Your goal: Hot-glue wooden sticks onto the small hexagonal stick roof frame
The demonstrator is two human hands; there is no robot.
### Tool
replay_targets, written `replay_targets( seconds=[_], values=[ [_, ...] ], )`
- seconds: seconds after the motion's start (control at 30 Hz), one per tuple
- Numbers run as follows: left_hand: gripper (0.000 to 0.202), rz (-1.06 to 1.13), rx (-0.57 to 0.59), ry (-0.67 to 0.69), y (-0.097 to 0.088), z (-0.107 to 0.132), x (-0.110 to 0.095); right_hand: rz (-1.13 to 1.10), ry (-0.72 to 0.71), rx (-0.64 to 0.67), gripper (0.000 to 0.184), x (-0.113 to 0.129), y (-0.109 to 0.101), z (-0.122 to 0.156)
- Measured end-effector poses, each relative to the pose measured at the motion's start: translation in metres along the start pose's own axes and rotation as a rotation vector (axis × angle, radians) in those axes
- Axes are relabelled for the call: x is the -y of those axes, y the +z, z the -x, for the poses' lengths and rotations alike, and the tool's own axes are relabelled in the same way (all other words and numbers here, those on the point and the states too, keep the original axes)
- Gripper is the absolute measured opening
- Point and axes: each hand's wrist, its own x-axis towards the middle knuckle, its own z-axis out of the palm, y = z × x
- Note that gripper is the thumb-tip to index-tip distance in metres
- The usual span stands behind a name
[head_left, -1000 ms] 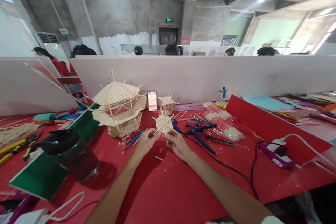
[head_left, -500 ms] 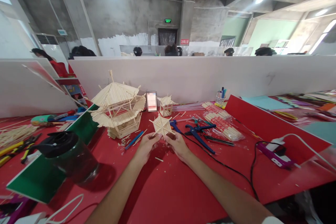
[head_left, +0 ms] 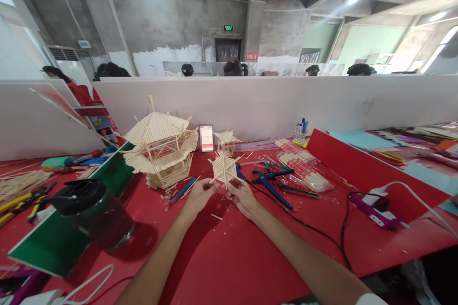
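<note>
A small hexagonal frame of thin wooden sticks (head_left: pixel 224 169), with spokes meeting at its middle, is held up over the red table. My right hand (head_left: pixel 244 196) pinches its lower right edge between thumb and fingers. At the lower left corner, the closed fingers of my left hand (head_left: pixel 201 194) grip a stick end. Behind the frame stands a small stick pavilion (head_left: pixel 226 137), partly covered by it. A larger two-tiered stick pavilion (head_left: pixel 157 145) stands to the left, with a blue pen-like tool (head_left: pixel 182 190) and stick scraps near its base.
Blue-handled cutters (head_left: pixel 270 186) and bagged sticks (head_left: pixel 304 167) lie to the right, with a black cable crossing the table. A dark water bottle (head_left: pixel 96 219) stands at left beside a green divider (head_left: pixel 48 243). A red divider (head_left: pixel 372 167) and power strip (head_left: pixel 375 212) are at right.
The hexagonal frame has shifted slightly right and up and turned a little. My right hand's fingers have moved on its lower edge; the pavilions have stayed put.
</note>
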Motion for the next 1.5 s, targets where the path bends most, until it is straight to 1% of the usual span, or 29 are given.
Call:
replay_targets(
  seconds=[0.07,0.17,0.23,0.33,0.4,0.47,0.57,0.63,0.67,0.77,0.83,0.9,1.0,1.17,1.37,1.5],
  values=[
    [0.031,-0.150,-0.040,0.081,-0.006,-0.003,0.002,-0.014,0.000,-0.010,0.037,0.001,-0.001,0.000],
    [0.023,-0.359,-0.114,0.146,-0.020,-0.005,0.003,0.026,-0.011,-0.016,0.036,0.003,-0.003,-0.001],
    [0.024,-0.408,-0.147,0.174,-0.029,-0.006,0.002,0.119,-0.039,-0.017,0.034,0.005,-0.005,-0.002],
    [0.038,-0.309,-0.148,0.170,-0.039,-0.008,-0.002,0.374,-0.123,-0.008,0.030,0.010,-0.008,-0.005],
    [0.049,-0.164,-0.149,0.097,-0.043,-0.009,-0.005,0.558,-0.202,0.001,0.028,0.014,-0.009,-0.006],
    [0.057,0.005,-0.136,-0.015,-0.043,-0.008,-0.009,0.714,-0.292,-0.008,0.025,0.019,-0.011,-0.006],
    [0.063,0.214,-0.092,-0.154,-0.041,-0.006,-0.015,0.913,-0.406,-0.027,0.019,0.024,-0.013,-0.004],
    [0.061,0.256,-0.059,-0.186,-0.038,-0.004,-0.018,1.004,-0.447,-0.021,0.016,0.025,-0.014,-0.003],
    [0.059,0.241,-0.046,-0.177,-0.036,-0.003,-0.019,1.030,-0.457,-0.017,0.015,0.026,-0.014,-0.002],
    [0.048,0.119,-0.020,-0.086,-0.030,-0.001,-0.021,1.051,-0.463,-0.010,0.014,0.025,-0.014,-0.002],
    [0.045,0.065,-0.003,-0.040,-0.026,0.000,-0.020,1.044,-0.459,-0.001,0.014,0.025,-0.013,-0.002],
    [0.043,0.061,0.007,-0.022,-0.022,0.000,-0.019,1.039,-0.458,0.007,0.014,0.024,-0.012,-0.001],
    [0.040,0.068,-0.015,-0.007,-0.018,-0.001,-0.017,1.034,-0.458,0.008,0.014,0.024,-0.010,0.000],
    [0.034,0.013,-0.040,0.022,-0.022,-0.004,-0.010,1.003,-0.439,0.004,0.016,0.024,-0.009,0.001],
    [0.029,-0.078,-0.011,0.069,-0.027,-0.008,0.000,0.942,-0.427,-0.008,0.018,0.018,-0.011,-0.002],
    [0.030,-0.147,-0.009,0.099,-0.029,-0.010,0.002,0.945,-0.433,-0.020,0.018,0.016,-0.011,-0.003]
  ],
)
